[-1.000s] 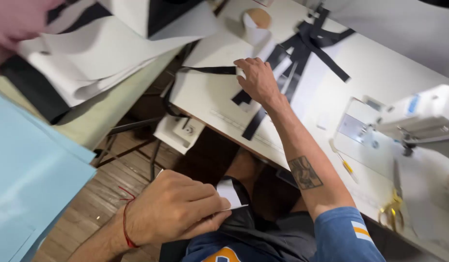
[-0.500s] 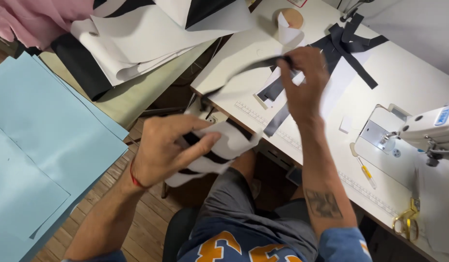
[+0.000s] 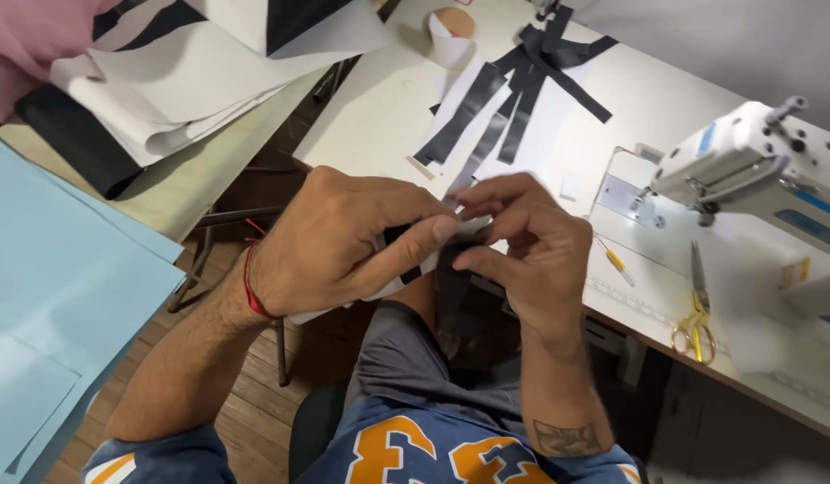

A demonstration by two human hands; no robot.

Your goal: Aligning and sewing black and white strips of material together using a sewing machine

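Both hands meet just in front of the white sewing table [image 3: 379, 116]. The left hand [image 3: 343, 237] pinches a black-and-white fabric piece [image 3: 402, 273] between thumb and fingers; the right hand [image 3: 531, 246] grips its other end. On the table lie black fabric strips [image 3: 514, 99], with yellow-handled scissors [image 3: 695, 318] beside the sewing machine [image 3: 747, 161].

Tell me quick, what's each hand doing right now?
Left hand: closed, pinching the white and black fabric piece.
Right hand: closed on the same fabric piece, fingertips meeting the left.
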